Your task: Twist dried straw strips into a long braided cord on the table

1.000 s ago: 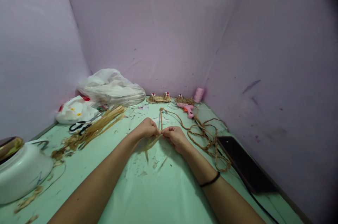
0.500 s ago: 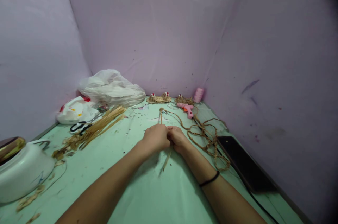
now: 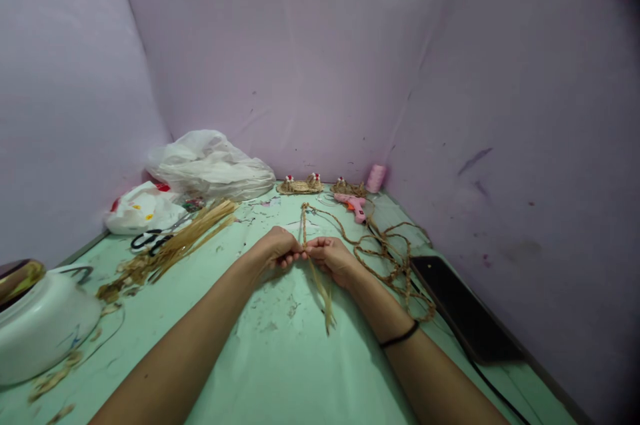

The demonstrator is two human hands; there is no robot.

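Observation:
My left hand and my right hand meet at the middle of the table, fingertips pinched on a braided fibre cord. The cord runs away from me to a knotted end near the back. Below my fingers its loose strands hang toward me, pale and unbraided. A longer finished stretch of braided rope curves off from the far end and lies in loops to the right of my right hand. Both hands are closed in a pinch.
Dry fibre strips and black-handled scissors lie left, near white plastic bags. A white pot stands at the left edge. Behind are small woven pieces, a pink glue gun and thread spool. A dark phone-like slab lies right.
My hands have come apart slightly, the left one shifting left, so the pinch on the cord now shows. The loose strands have swung to the right.

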